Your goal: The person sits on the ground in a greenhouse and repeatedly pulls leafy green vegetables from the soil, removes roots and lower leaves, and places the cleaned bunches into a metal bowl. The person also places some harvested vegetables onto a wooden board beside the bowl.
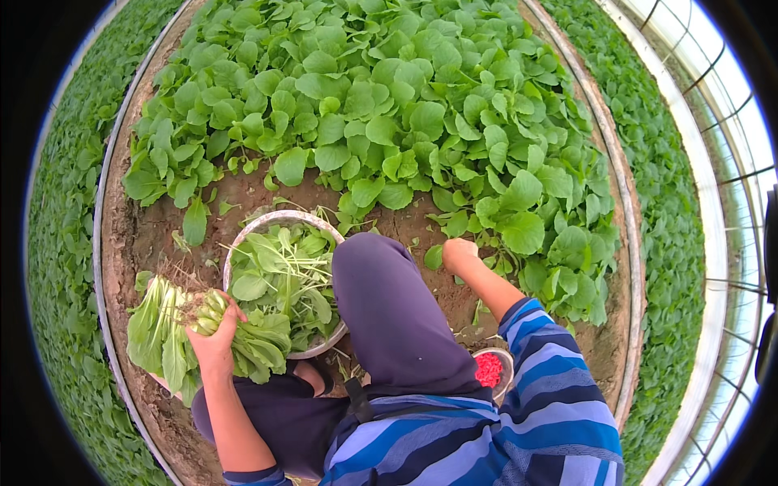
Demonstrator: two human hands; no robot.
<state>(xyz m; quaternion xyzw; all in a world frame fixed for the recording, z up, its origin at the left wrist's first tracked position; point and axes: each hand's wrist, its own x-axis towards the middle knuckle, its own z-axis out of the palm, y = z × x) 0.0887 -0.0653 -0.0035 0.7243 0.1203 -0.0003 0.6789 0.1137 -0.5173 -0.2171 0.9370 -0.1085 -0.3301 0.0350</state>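
My left hand (pixel 217 337) grips a bunch of leafy greens (pixel 261 343), their pale stems and roots up beside my thumb. More pulled greens (pixel 173 352) lie against it on the left, roots at the top. My right hand (pixel 460 255) is low at the soil, at the near edge of the growing leafy greens (pixel 389 109); its fingers are curled and partly hidden, so whether it holds a stem cannot be told. Between my left hand and my raised knee stands a round tub with a pale rim (pixel 285 214), holding loose leaves and thin stems (pixel 292 267).
A small bowl of red bands or ties (pixel 488 369) sits by my right hip, partly covered by my clothing. Pale curved edgings (pixel 100 243) border the bed on both sides, with more greens beyond. A framed translucent wall (pixel 738 152) rises at the right.
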